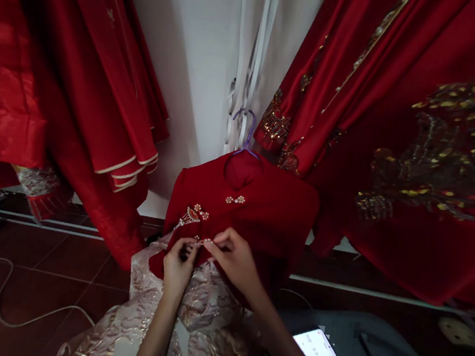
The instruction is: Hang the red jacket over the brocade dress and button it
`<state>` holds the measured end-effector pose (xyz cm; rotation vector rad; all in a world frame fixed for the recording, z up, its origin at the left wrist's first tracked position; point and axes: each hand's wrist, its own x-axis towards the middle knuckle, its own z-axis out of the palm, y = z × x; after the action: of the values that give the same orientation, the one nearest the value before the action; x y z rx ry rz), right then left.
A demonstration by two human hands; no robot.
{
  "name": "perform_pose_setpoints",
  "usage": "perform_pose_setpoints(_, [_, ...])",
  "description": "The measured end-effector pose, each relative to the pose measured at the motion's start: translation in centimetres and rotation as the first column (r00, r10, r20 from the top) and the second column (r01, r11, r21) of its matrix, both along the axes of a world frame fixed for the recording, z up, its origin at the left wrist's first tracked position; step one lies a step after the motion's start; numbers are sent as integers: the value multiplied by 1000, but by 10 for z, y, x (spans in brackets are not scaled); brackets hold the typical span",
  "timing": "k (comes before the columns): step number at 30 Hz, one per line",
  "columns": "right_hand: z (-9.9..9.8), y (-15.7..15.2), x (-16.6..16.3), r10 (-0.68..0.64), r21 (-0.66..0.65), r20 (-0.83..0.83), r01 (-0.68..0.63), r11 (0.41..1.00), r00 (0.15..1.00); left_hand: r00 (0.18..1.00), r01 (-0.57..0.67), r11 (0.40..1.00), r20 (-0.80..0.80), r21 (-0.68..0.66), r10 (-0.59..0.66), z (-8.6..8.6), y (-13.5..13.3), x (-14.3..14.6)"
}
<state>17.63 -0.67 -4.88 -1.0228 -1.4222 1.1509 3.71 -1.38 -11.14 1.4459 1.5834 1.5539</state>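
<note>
A red jacket (269, 205) hangs on a purple hanger (249, 138). On its front sit a beaded flower clasp (235, 200) near the neck and a fan-shaped brooch with dangling beads (192, 215) on the left. Lower down, a small beaded clasp (206, 241) lies between my two hands. My left hand (179, 264) pinches its left end. From the other side my right hand (233, 256) pinches its right end between thumb and forefinger. Fingertips partly cover the clasp, so I cannot tell whether its halves are joined.
Red garments (103, 67) hang on the left, and sequinned red ones (455, 154) on the right. A pale gold brocade skirt (111, 336) spreads below the jacket. A lit phone (317, 351) rests on dark cloth at right. A white cable (4, 319) crosses the tiled floor.
</note>
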Motion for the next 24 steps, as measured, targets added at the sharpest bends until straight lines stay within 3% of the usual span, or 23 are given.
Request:
perform_pose_setpoints(3, [-39, 18, -24, -134, 72, -17, 134, 988, 991, 999, -9, 1000, 46, -27, 11, -4, 3, -2])
perform_pose_setpoints(7, [-74, 30, -29, -105, 28, -91, 108, 994, 990, 991, -62, 997, 111, -53, 68, -8, 6, -5])
perform_pose_setpoints(15, [-73, 26, -22, -119, 151, 33, 112, 982, 992, 987, 18, 999, 161, -44, -10, -9, 5, -11])
perform_pose_setpoints(24, [-70, 25, -23, -137, 173, 60, 125, 977, 989, 962, 58, 997, 271, -51, -42, -9, 4, -8])
